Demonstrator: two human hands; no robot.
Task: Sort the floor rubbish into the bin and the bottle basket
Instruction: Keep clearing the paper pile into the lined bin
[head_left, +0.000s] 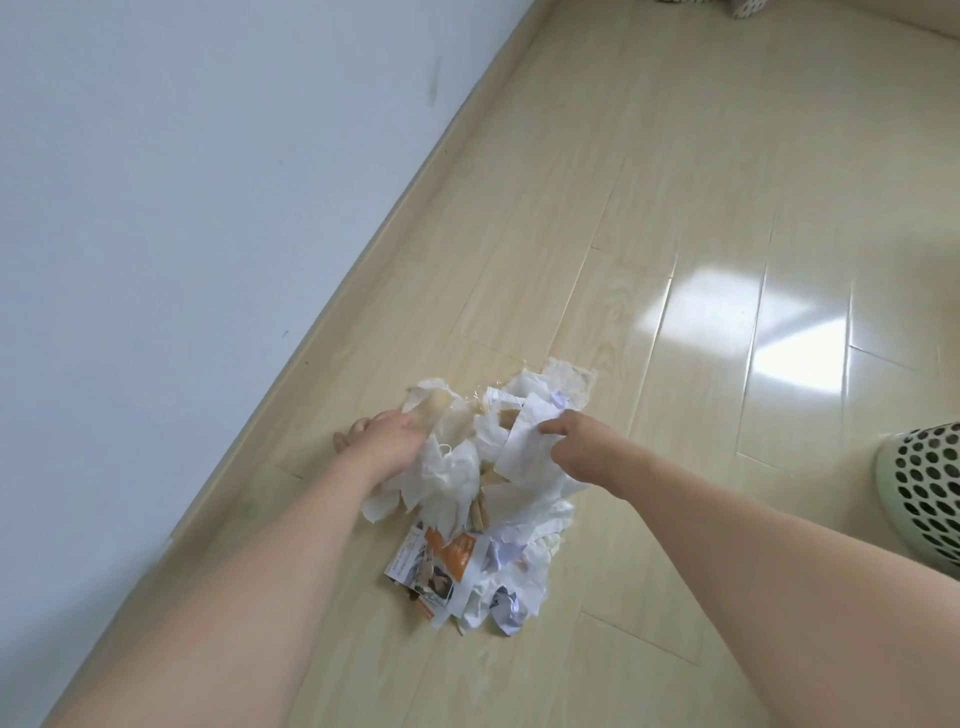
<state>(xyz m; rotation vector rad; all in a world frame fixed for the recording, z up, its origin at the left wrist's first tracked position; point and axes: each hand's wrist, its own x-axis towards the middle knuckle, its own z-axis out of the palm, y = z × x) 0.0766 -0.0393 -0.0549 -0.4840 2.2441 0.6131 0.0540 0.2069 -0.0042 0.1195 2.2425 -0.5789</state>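
Observation:
A heap of rubbish (483, 499) lies on the light wooden floor: crumpled white tissues, paper scraps, a torn orange printed leaflet (441, 561) and a few wooden pegs. My left hand (387, 436) grips a bunch of crumpled white tissue (447, 467) on the left of the heap. My right hand (576, 447) pinches a flat white paper sheet (524, 447) on the right of it. A pale green perforated basket (919, 493) stands at the right edge, partly cut off. No bottle is in view.
A white wall (182, 208) with a beige skirting board (363, 260) runs diagonally along the left. Bare toes (350, 434) show just left of my left hand. A patterned object (727, 5) sits at the top edge.

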